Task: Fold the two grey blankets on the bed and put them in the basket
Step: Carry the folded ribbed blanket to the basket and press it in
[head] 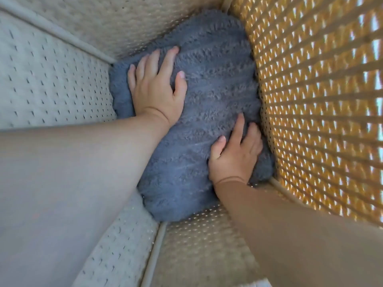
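I look straight down into a deep woven basket. A folded grey fluffy blanket lies at its bottom and fills most of the floor. My left hand presses flat on the blanket's upper left part, fingers spread. My right hand rests on the blanket's lower right edge, next to the sunlit wall, with its fingertips sunk into the pile. Both arms in beige sleeves reach down from the bottom of the view. Whether a second blanket lies underneath is hidden.
The basket's perforated walls close in on all sides: pale ones at left and top, a sunlit orange one at right. A frame rod runs up the near corner. Little room is left around the blanket.
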`<state>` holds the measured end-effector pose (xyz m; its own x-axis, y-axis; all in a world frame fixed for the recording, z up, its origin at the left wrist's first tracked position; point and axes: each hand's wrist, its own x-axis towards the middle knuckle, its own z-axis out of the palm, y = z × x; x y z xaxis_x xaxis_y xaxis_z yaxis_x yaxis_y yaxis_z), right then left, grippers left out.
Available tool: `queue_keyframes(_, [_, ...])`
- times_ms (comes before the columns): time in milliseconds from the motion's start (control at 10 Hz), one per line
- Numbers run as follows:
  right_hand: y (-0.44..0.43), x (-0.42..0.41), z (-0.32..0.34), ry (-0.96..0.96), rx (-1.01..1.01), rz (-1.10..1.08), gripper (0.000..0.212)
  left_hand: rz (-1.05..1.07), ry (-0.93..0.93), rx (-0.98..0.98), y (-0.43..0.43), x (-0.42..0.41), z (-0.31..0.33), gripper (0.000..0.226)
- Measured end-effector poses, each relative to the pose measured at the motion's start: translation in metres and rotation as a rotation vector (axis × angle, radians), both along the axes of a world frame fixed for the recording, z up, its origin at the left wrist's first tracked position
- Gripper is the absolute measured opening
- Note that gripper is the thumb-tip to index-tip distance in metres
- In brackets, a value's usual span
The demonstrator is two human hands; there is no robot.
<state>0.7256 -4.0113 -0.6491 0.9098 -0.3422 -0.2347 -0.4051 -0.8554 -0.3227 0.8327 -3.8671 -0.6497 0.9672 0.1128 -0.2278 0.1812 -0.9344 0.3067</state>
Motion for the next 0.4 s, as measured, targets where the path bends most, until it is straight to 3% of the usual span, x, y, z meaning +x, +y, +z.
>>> queue_keyframes(200, [-0.017, -0.010, 0.094, 0.403, 0.001, 0.022, 0.063, -0.029, 0.277, -0.003, 0.000, -0.003, 0.091, 0.057])
queue_keyframes(300, [-0.018, -0.029, 0.170, 0.581, 0.139, -0.139, 0.065, 0.049, 0.345, -0.097, 0.002, -0.019, 0.171, 0.059])
queue_keyframes(400, [-0.011, -0.045, 0.265, 0.679, 0.327, -0.177, 0.052, 0.180, 0.273, -0.274, 0.011, -0.034, 0.276, 0.055])
